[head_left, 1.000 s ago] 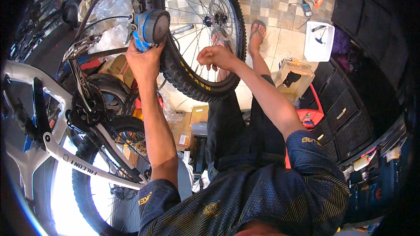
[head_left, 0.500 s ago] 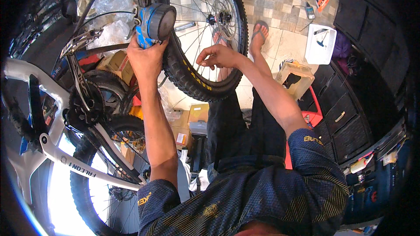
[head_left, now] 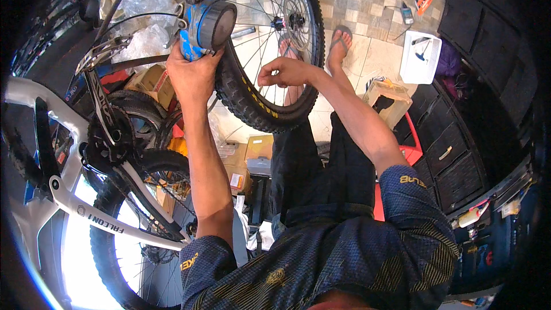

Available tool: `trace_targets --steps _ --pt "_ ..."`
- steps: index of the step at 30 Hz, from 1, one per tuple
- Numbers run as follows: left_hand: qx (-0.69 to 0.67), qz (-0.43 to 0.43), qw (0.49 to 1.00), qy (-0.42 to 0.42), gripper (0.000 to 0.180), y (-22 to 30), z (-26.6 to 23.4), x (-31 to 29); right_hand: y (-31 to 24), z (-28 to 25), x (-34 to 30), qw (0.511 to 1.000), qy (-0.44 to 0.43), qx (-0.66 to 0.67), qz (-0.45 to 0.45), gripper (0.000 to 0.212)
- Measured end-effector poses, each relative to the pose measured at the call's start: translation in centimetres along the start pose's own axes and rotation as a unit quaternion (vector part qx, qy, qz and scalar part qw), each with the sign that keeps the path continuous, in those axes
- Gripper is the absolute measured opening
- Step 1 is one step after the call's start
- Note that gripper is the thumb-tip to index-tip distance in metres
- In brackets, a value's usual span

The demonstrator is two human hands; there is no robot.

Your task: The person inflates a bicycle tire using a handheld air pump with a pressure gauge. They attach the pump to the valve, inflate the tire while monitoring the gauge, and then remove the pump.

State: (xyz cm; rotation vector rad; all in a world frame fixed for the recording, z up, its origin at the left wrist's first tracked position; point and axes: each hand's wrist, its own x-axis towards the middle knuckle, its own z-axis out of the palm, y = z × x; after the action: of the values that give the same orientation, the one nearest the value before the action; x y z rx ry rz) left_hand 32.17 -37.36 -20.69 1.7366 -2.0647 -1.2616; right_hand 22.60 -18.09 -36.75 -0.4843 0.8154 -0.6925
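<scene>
A bicycle wheel with a knobby black tyre (head_left: 252,109) and a disc brake rotor (head_left: 298,20) stands upright in front of me. My left hand (head_left: 194,72) is closed around the lower part of a blue, round-bodied device with a dark grey disc face (head_left: 217,24), at the wheel's left side. My palm hides its underside, and I cannot make out its kind. My right hand (head_left: 287,73) reaches among the spokes, by the inner edge of the rim. Its thumb and forefinger are pinched together near a thin, pale piece too small to name.
At the left stands a white bicycle frame (head_left: 69,201) with its rear wheel (head_left: 103,247). Clear plastic wrapping (head_left: 146,0), cardboard boxes (head_left: 155,83) and loose tyres lie behind it. To the right are an open carton (head_left: 389,103), a white tray (head_left: 420,57) and black drawers (head_left: 445,155).
The blue device has shifted slightly right in the picture with the left hand still on it. The right hand stays by the rim, its fingers drawn closer together.
</scene>
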Motion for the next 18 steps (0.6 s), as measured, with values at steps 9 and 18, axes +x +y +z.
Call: trace_targets --steps 9,18 --pt "-0.008 0.0 1.0 -0.007 0.036 1.3 0.8 -0.4 2.2 -0.2 2.2 0.995 -0.05 -0.029 0.079 0.04" --pt "0.031 0.017 0.999 0.0 0.035 1.7 1.0 -0.7 -0.6 -1.9 -0.8 0.991 -0.107 0.04 0.076 0.027"
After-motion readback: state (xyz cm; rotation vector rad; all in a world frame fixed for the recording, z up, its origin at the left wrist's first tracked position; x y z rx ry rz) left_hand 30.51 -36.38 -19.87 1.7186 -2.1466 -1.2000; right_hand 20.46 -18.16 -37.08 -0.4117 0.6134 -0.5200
